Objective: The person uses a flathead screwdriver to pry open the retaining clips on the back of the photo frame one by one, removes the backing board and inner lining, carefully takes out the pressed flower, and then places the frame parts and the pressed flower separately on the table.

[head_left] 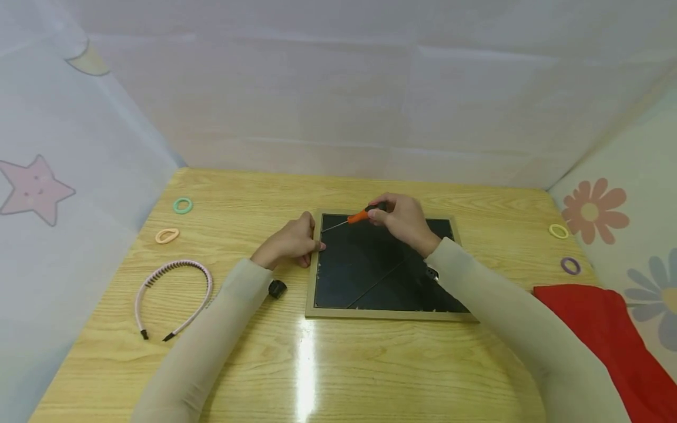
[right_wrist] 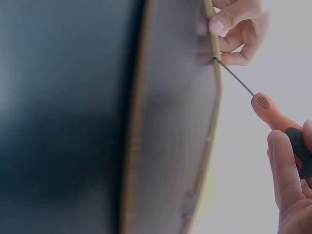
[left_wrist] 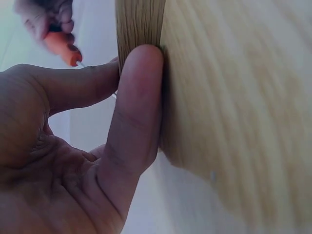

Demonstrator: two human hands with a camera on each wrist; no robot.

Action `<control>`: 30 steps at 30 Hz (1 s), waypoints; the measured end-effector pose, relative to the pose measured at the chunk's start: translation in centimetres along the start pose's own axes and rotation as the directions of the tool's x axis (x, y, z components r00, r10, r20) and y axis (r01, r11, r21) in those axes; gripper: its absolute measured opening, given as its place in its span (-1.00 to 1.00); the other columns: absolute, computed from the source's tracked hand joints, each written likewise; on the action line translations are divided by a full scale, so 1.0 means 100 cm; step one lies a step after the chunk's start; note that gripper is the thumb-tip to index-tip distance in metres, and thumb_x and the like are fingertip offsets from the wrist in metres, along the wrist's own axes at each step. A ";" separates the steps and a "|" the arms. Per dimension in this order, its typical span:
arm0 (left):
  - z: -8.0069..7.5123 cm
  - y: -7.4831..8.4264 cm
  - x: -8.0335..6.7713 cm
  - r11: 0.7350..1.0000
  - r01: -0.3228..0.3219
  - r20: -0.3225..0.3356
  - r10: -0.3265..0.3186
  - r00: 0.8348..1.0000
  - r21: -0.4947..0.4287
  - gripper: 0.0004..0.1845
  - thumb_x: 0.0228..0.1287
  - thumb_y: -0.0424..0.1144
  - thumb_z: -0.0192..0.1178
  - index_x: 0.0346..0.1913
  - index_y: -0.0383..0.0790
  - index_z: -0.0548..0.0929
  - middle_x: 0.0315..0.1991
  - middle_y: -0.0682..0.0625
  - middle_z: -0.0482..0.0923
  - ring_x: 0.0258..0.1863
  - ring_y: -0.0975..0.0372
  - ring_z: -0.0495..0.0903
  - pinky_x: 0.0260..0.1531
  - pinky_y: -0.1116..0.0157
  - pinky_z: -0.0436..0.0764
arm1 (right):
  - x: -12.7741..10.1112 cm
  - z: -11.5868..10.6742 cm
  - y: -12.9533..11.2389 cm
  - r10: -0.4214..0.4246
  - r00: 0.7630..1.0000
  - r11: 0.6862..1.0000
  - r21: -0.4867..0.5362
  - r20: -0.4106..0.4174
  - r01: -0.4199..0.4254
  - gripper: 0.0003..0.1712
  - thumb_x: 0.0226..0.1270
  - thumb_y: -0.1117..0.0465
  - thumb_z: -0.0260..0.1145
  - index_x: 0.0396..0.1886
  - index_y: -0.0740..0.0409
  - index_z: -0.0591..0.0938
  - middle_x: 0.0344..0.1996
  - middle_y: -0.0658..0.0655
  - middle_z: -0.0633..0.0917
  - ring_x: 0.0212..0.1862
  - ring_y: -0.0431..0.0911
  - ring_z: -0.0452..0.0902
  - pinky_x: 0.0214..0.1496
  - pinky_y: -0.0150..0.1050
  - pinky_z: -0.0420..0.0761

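On the wooden surface (head_left: pixel 370 370), scattered things lie around the work. To the person's left sit a green hair ring (head_left: pixel 182 205), a peach hair ring (head_left: pixel 167 235) nearer to them, and a pink toothed headband (head_left: pixel 174 294) lying flat with its open ends toward the person. A small black object (head_left: pixel 277 288) rests just beside the left sleeve, near the frame's near-left corner. On the right edge lie a yellow hair ring (head_left: pixel 558 231) and a purple hair ring (head_left: pixel 570 265), and a red cloth (head_left: pixel 608 329) drapes over the near-right corner, touching the right sleeve's side. Pale fabric walls printed with a star and flowers close in the surface on three sides. Nothing lies between the hands and the frame; I see no containers here.

The picture frame (head_left: pixel 312 282) lies face down in the middle, its dark backing up, wooden border all round. The left hand (head_left: pixel 290 242) rests at the frame's far-left corner, fingers curled against the outer edge and pressing it; the left wrist view shows a finger (left_wrist: pixel 139 97) laid flat along the wood. The right hand (head_left: pixel 403 220) hovers over the far edge and pinches the orange-handled screwdriver (head_left: pixel 359 215) between thumb and fingertips. Its thin shaft slants left and down, and in the right wrist view the tip meets the frame's border right by the left hand's fingers (right_wrist: pixel 229 24).
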State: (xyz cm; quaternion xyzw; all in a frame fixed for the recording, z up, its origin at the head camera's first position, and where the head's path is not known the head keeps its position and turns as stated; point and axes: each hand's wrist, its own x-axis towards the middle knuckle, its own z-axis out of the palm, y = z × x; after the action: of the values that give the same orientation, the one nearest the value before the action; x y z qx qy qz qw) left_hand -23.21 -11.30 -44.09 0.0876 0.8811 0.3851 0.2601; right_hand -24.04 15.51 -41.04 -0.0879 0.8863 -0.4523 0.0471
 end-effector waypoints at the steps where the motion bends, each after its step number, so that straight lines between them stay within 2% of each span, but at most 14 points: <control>1: 0.000 0.000 0.000 1.000 -0.002 -0.001 0.002 1.000 -0.002 -0.56 0.39 -0.22 0.30 0.10 -0.25 0.27 -0.42 -0.18 0.62 -0.68 0.14 0.64 -0.56 0.21 0.76 | 0.000 0.000 -0.004 -0.028 1.000 0.999 -0.020 -0.007 0.028 -0.73 0.36 0.13 0.43 0.01 0.07 0.73 -0.27 0.15 0.83 -0.21 0.08 0.81 -0.25 -0.16 0.77; 6: 0.000 -0.001 -0.001 1.000 -0.007 -0.008 0.007 1.000 -0.007 -0.55 0.38 -0.22 0.30 0.10 -0.26 0.27 -0.38 -0.19 0.60 -0.67 0.15 0.64 -0.57 0.22 0.76 | 0.004 0.006 -0.024 -0.163 0.986 0.986 -0.049 -0.027 0.162 -0.79 0.39 0.12 0.40 -0.07 0.09 0.72 -0.34 0.13 0.80 -0.28 0.13 0.77 -0.36 -0.22 0.70; 11: 0.000 -0.001 0.000 1.000 -0.014 -0.005 0.014 1.000 -0.021 -0.55 0.38 -0.23 0.30 0.10 -0.27 0.27 -0.39 -0.19 0.59 -0.69 0.15 0.63 -0.60 0.22 0.74 | 0.008 0.015 -0.045 -0.291 0.956 0.952 -0.116 -0.047 0.284 -0.83 0.43 0.12 0.37 -0.13 0.11 0.70 -0.39 0.09 0.76 -0.41 -0.04 0.69 -0.36 -0.25 0.68; 14: 0.000 -0.002 0.001 0.999 -0.018 -0.001 0.018 1.000 -0.026 -0.54 0.38 -0.24 0.30 0.10 -0.29 0.26 -0.38 -0.20 0.59 -0.69 0.15 0.63 -0.61 0.22 0.74 | 0.012 0.020 -0.053 -0.331 0.942 0.936 -0.147 -0.057 0.320 -0.84 0.44 0.12 0.34 -0.14 0.11 0.70 -0.40 0.06 0.74 -0.45 -0.11 0.59 -0.38 -0.26 0.61; 19: 0.000 -0.005 0.001 0.999 -0.021 0.007 0.021 1.000 -0.042 -0.54 0.37 -0.25 0.30 0.10 -0.30 0.26 -0.32 -0.22 0.57 -0.67 0.14 0.64 -0.59 0.22 0.75 | 0.018 0.032 -0.066 -0.367 0.928 0.918 -0.187 -0.061 0.350 -0.86 0.42 0.13 0.35 -0.19 0.11 0.70 -0.45 0.04 0.70 -0.51 -0.10 0.47 -0.44 -0.29 0.43; 22: 0.000 -0.004 0.001 0.999 -0.017 0.010 0.018 1.000 -0.047 -0.55 0.37 -0.24 0.30 0.09 -0.29 0.27 -0.31 -0.21 0.57 -0.65 0.13 0.66 -0.57 0.22 0.75 | 0.018 0.040 -0.076 -0.421 0.906 0.887 -0.231 -0.045 0.400 -0.84 0.41 0.12 0.37 -0.25 0.13 0.69 -0.49 0.05 0.68 -0.55 -0.11 0.41 -0.46 -0.33 0.35; 27: -0.001 -0.001 0.000 0.999 -0.028 0.020 0.029 0.999 -0.033 -0.58 0.39 -0.23 0.29 0.07 -0.30 0.29 -0.41 -0.19 0.60 -0.63 0.11 0.68 -0.54 0.23 0.76 | 0.015 0.051 -0.092 -0.515 0.857 0.818 -0.297 0.001 0.492 -0.78 0.40 0.10 0.38 -0.27 0.18 0.67 -0.53 0.07 0.64 -0.62 -0.17 0.35 -0.56 -0.40 0.28; 30: 0.000 0.001 0.000 0.998 -0.046 0.024 0.047 0.999 -0.040 -0.44 0.39 -0.26 0.28 0.30 -0.27 0.24 -0.46 -0.19 0.61 -0.64 0.08 0.68 -0.55 0.21 0.76 | 0.013 0.056 -0.097 -0.541 0.841 0.790 -0.327 0.025 0.518 -0.79 0.42 0.10 0.35 -0.28 0.17 0.66 -0.55 0.06 0.60 -0.64 -0.19 0.29 -0.58 -0.41 0.24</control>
State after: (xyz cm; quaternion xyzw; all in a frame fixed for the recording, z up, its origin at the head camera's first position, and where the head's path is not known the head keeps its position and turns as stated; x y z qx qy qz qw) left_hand -23.21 -11.24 -44.01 0.1077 0.8676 0.4075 0.2637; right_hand -23.34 5.28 -36.47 -0.3231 0.8886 -0.2996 -0.1273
